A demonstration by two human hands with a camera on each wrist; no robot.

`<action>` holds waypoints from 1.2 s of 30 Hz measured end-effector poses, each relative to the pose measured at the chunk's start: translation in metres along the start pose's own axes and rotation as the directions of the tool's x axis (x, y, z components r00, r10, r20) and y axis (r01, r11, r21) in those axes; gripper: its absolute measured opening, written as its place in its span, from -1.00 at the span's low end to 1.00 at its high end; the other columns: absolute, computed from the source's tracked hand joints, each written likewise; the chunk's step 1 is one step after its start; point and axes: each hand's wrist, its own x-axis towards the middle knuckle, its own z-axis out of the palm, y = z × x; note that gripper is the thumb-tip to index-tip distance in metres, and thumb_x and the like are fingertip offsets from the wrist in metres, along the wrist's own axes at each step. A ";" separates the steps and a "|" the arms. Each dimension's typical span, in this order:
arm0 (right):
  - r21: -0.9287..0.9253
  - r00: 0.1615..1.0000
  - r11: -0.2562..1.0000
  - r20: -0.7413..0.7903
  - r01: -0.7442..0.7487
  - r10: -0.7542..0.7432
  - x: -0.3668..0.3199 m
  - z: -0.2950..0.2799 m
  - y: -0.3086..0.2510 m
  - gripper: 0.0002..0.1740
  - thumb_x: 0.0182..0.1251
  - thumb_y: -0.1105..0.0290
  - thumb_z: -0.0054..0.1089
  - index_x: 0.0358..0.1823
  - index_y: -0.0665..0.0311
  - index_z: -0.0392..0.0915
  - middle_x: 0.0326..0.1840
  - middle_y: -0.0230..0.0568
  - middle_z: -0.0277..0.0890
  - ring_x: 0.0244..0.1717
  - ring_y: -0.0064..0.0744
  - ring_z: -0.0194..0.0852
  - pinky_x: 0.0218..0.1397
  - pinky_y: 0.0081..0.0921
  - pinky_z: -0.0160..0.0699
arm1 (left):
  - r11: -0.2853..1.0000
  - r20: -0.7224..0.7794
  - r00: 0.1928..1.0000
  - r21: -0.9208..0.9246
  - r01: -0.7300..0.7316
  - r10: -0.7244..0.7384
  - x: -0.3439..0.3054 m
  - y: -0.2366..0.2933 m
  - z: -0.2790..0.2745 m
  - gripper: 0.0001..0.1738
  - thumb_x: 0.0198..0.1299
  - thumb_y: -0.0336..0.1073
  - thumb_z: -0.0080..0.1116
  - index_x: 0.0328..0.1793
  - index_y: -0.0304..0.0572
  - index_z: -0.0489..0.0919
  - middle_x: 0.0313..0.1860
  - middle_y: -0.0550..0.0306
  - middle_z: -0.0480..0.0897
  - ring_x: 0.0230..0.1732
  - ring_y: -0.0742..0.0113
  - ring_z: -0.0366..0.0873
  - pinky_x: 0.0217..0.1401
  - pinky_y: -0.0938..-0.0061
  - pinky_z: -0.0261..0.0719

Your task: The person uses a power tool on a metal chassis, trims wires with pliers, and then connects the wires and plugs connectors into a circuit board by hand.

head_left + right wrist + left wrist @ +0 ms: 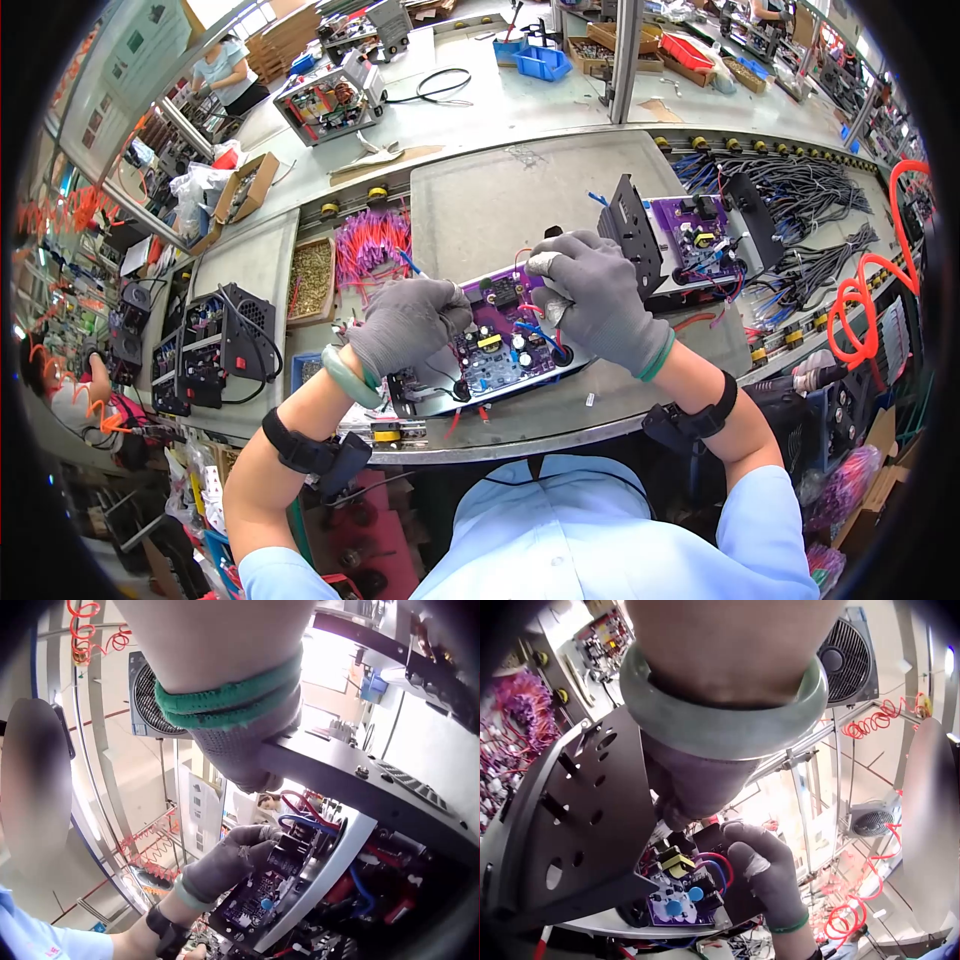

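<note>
Both hands wear grey gloves and work over a purple circuit board (pixel 497 343) in an open metal chassis. My left hand (pixel 412 325) curls its fingers at the board's back left, close to black components; in the right wrist view the left hand (pixel 225 866) overlaps them. Over the board's right end is my right hand (pixel 598 300), fingers bent, thumb near the index finger. Red and blue wires (pixel 718 864) loop beside the right hand (pixel 769 874) in the left wrist view. What either hand's fingertips hold, I cannot tell. A black holed panel (pixel 585 817) stands at one end.
A second chassis with a purple board (pixel 695 240) stands to the right, before bundled dark cables (pixel 810 190). At left are a black unit (pixel 220 345), a small parts box (pixel 312 280) and pink-purple wires (pixel 372 243). A red coiled hose (pixel 855 315) hangs at right.
</note>
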 end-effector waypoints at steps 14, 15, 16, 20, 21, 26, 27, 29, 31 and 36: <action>0.062 0.998 0.998 -0.057 0.022 -0.018 0.000 0.005 0.006 -0.83 0.09 0.41 0.37 -0.24 0.13 0.66 -0.12 -0.39 0.68 -0.03 -0.23 0.63 0.03 -0.22 0.54 | 0.998 0.299 0.953 0.048 0.033 -0.046 0.014 0.001 -0.021 -0.83 0.14 -0.27 0.41 -0.22 -0.18 0.73 -0.37 0.09 0.74 -0.32 0.22 0.73 -0.12 0.39 0.64; 0.063 0.998 0.998 -0.055 0.020 -0.016 0.001 0.005 0.007 -0.83 0.09 0.41 0.37 -0.24 0.13 0.66 -0.12 -0.39 0.68 -0.03 -0.23 0.63 0.03 -0.22 0.54 | 0.997 0.213 0.976 -0.072 -0.035 0.050 0.010 -0.006 -0.014 -0.86 0.15 -0.33 0.40 -0.21 -0.20 0.73 -0.35 0.07 0.74 -0.31 0.26 0.72 -0.12 0.41 0.64; 0.073 0.997 0.997 -0.072 0.028 -0.023 0.001 0.006 0.008 -0.83 0.09 0.42 0.37 -0.24 0.13 0.66 -0.13 -0.38 0.69 -0.04 -0.23 0.63 0.02 -0.22 0.54 | 0.976 0.115 0.984 -0.184 -0.113 0.136 0.009 -0.010 -0.010 -0.89 0.17 -0.38 0.38 -0.21 -0.23 0.72 -0.33 0.06 0.74 -0.30 0.30 0.71 -0.11 0.43 0.64; 0.090 0.998 0.995 -0.064 0.034 -0.028 0.000 0.007 0.011 -0.82 0.08 0.44 0.37 -0.24 0.15 0.66 -0.15 -0.35 0.69 -0.05 -0.22 0.63 -0.01 -0.21 0.54 | 0.980 0.073 0.988 -0.157 -0.121 0.134 0.004 -0.011 -0.006 -0.89 0.21 -0.30 0.37 -0.17 -0.11 0.76 -0.34 0.05 0.75 -0.29 0.23 0.73 -0.11 0.39 0.63; 0.104 0.997 0.994 -0.072 0.037 -0.029 0.000 0.007 0.011 -0.82 0.08 0.45 0.36 -0.24 0.16 0.66 -0.16 -0.33 0.69 -0.06 -0.22 0.63 -0.02 -0.21 0.54 | 0.945 0.029 0.993 -0.311 -0.099 0.113 0.005 -0.013 -0.006 -0.91 0.24 -0.41 0.32 -0.15 -0.21 0.73 -0.31 0.10 0.73 -0.25 0.36 0.68 -0.11 0.46 0.62; 0.104 0.996 0.994 -0.088 0.028 -0.019 0.001 0.007 0.009 -0.84 0.07 0.46 0.37 -0.27 0.16 0.65 -0.16 -0.34 0.69 -0.06 -0.21 0.63 -0.02 -0.22 0.54 | 0.942 0.079 0.996 -0.334 -0.018 0.047 0.002 0.003 -0.004 -0.90 0.28 -0.49 0.30 -0.10 -0.34 0.70 -0.30 0.16 0.70 -0.22 0.53 0.61 -0.08 0.54 0.60; 0.099 0.996 0.995 -0.086 0.022 -0.013 0.000 0.007 0.009 -0.84 0.07 0.46 0.37 -0.28 0.16 0.65 -0.16 -0.34 0.69 -0.06 -0.21 0.63 -0.02 -0.22 0.54 | 0.960 0.070 0.995 -0.276 -0.053 0.075 0.002 0.005 0.000 -0.89 0.28 -0.48 0.30 -0.10 -0.34 0.71 -0.30 0.16 0.72 -0.22 0.53 0.63 -0.09 0.52 0.62; 0.098 0.996 0.995 -0.089 0.026 -0.017 0.000 0.008 0.009 -0.84 0.07 0.45 0.37 -0.28 0.16 0.65 -0.16 -0.34 0.69 -0.06 -0.21 0.63 -0.01 -0.23 0.54 | 0.955 0.136 0.991 -0.294 0.044 -0.004 0.008 0.013 -0.007 -0.88 0.27 -0.47 0.31 -0.09 -0.33 0.71 -0.31 0.15 0.72 -0.22 0.53 0.63 -0.10 0.51 0.63; 0.091 0.995 0.995 -0.095 0.030 -0.022 -0.001 0.008 0.010 -0.84 0.07 0.45 0.37 -0.28 0.16 0.65 -0.16 -0.35 0.69 -0.06 -0.21 0.63 -0.01 -0.24 0.54 | 0.934 0.191 0.977 -0.322 0.157 -0.098 0.010 0.012 -0.004 -0.85 0.26 -0.43 0.34 -0.08 -0.31 0.72 -0.33 0.13 0.73 -0.26 0.53 0.63 -0.14 0.50 0.63; 0.121 0.992 0.992 -0.128 0.027 -0.012 -0.002 0.010 0.010 -0.86 0.09 0.43 0.38 -0.28 0.15 0.66 -0.17 -0.36 0.69 -0.06 -0.22 0.63 0.02 -0.22 0.50 | 0.956 0.134 0.991 -0.286 0.067 -0.029 0.004 0.007 -0.003 -0.86 0.22 -0.41 0.38 -0.11 -0.26 0.72 -0.36 0.15 0.72 -0.23 0.50 0.65 -0.07 0.48 0.62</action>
